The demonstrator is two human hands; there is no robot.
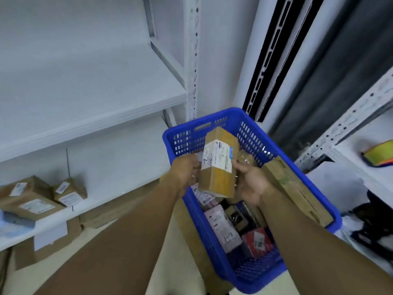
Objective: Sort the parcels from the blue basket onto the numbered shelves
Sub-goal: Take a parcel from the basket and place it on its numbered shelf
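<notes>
Both my hands hold a brown cardboard parcel (pixel 219 165) above the blue basket (pixel 251 122). A white label with handwritten marks faces me. My left hand (pixel 186 173) grips its left side, and my right hand (pixel 249 179) grips its right side from below. Inside the basket lie several more parcels: a long brown box (pixel 295 188) along the right wall, a pink-white packet (pixel 225 231) and a red one (pixel 257 243). White shelves (pixel 89 116) stand to the left.
Two labelled brown parcels (pixel 32 199) (pixel 69 192) sit on the lower left shelf. More cardboard boxes (pixel 53 243) lie under it on the floor. A second shelf unit (pixel 348 124) at the right holds a yellow tape roll (pixel 380 154) and black items (pixel 372 226).
</notes>
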